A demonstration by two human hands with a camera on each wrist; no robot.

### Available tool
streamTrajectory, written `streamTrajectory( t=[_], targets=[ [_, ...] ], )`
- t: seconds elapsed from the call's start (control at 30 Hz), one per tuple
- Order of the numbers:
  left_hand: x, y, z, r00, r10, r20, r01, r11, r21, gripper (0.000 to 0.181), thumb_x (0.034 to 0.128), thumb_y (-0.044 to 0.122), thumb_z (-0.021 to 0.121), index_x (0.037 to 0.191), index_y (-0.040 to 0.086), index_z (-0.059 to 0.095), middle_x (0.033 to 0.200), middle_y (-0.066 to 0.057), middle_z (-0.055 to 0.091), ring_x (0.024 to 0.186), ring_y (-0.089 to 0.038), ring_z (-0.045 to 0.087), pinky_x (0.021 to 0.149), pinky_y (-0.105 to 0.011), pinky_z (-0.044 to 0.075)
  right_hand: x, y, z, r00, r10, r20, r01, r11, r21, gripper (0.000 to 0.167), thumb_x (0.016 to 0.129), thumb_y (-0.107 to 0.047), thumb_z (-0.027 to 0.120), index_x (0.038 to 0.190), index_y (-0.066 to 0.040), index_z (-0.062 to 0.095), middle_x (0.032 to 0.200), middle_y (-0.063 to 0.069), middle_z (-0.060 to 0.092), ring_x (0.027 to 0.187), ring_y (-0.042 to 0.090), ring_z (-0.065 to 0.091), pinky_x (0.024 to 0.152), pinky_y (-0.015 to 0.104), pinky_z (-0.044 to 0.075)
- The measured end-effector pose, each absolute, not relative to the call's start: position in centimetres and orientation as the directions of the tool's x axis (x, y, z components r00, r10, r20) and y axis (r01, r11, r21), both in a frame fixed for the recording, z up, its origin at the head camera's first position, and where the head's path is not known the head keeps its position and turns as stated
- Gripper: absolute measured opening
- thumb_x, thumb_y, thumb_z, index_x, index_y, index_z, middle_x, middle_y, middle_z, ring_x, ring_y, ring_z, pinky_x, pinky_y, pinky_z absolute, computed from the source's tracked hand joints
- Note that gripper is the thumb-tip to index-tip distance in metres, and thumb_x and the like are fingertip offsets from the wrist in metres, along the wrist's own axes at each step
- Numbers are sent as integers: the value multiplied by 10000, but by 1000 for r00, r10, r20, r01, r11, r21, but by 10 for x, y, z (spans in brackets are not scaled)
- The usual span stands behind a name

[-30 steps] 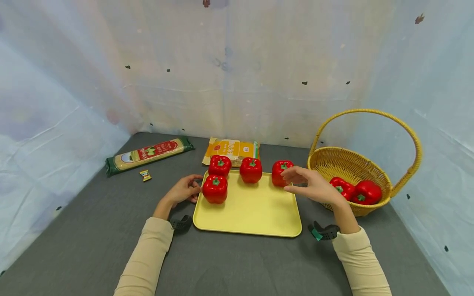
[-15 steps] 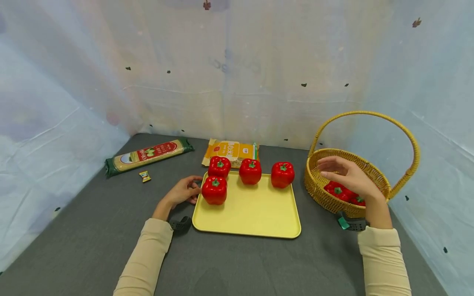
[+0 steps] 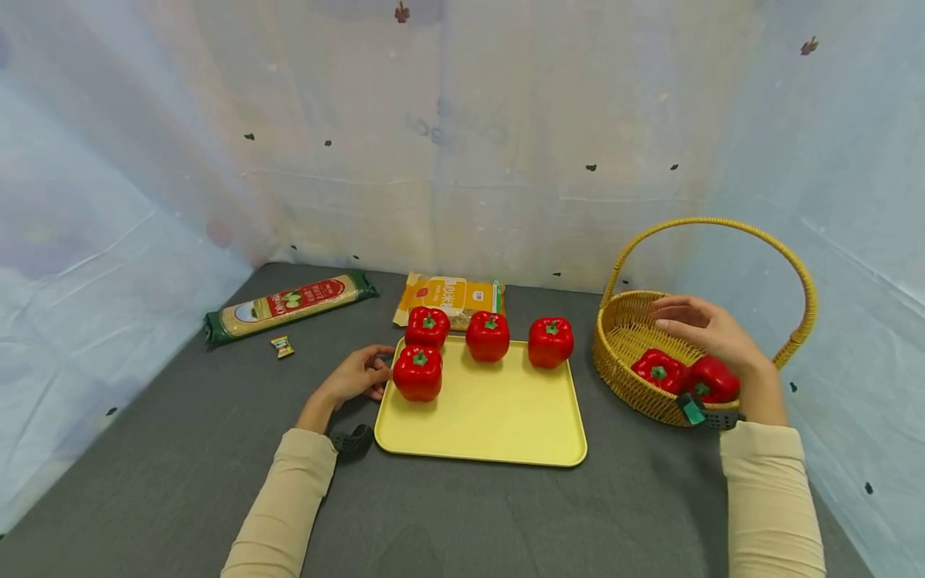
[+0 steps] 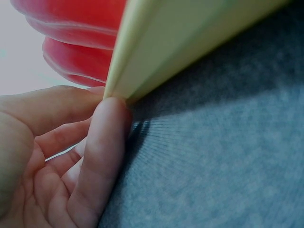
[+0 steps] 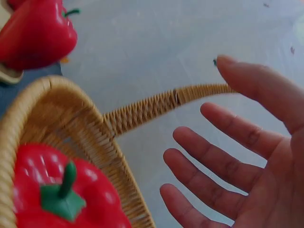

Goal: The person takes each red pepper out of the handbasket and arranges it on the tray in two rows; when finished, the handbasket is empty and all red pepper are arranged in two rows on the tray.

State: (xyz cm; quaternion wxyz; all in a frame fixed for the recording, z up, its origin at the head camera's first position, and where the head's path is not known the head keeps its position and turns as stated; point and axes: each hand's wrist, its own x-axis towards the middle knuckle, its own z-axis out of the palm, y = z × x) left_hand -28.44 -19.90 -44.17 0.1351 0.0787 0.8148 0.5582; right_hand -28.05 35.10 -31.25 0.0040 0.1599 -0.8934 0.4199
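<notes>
My left hand (image 3: 359, 372) pinches the left rim of a yellow tray (image 3: 499, 417) between thumb and finger, seen close up in the left wrist view. Several red bell peppers with green stems stand on the tray: one bell pepper (image 3: 417, 374) nearest that hand, others along the back edge, one bell pepper (image 3: 551, 343) at the back right corner. My right hand (image 3: 711, 331) hovers over a yellow wicker basket (image 3: 614, 365) with its fingers spread, holding nothing. Inside the basket lie two red bell peppers, one bell pepper (image 5: 71, 190) close below the hand in the right wrist view.
The basket's tall handle (image 3: 723, 222) arches over its opening, near my right hand. An orange food bag (image 3: 462, 295) lies behind the tray. A long green-ended noodle pack (image 3: 289, 307) and a small yellow wrapped packet (image 3: 282, 347) lie at the left.
My right hand has moved rightward from beside the back right bell pepper to above the basket. The left hand stays at the tray rim, and the peppers keep their places.
</notes>
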Motion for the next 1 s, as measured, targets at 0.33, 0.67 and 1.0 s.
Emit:
streamTrajectory(
  t=[0.33, 0.67, 1.0],
  targets=[
    [-287, -199, -445, -958, 251, -138, -34, 378, 925, 472, 925, 84, 564, 1357, 5, 391, 878, -137, 558, 617, -169, 583, 588, -308, 551, -292, 371, -316, -952, -286, 112, -263, 571, -778, 450, 923, -175, 599, 1328, -51, 447, 1153, -138, 574, 1011, -26, 556, 780, 172, 481],
    [-285, -198, -447, -957, 257, -136, -31, 377, 926, 480, 925, 79, 563, 1363, 4, 382, 877, -133, 560, 618, -168, 582, 593, -314, 552, -305, 388, -323, -936, -351, 26, -249, 608, -754, 496, 926, -215, 596, 1362, -65, 412, 1227, -75, 507, 1037, -30, 522, 805, 171, 470],
    [-287, -199, -448, -957, 260, -127, -21, 375, 927, 479, 924, 79, 567, 1361, 5, 386, 889, -141, 564, 621, -174, 584, 595, -317, 553, -312, 399, -334, -910, -404, -89, -202, 620, -758, 587, 938, -201, 565, 1434, -35, 296, 1372, 209, 381, 1047, -45, 505, 827, 207, 465]
  ],
)
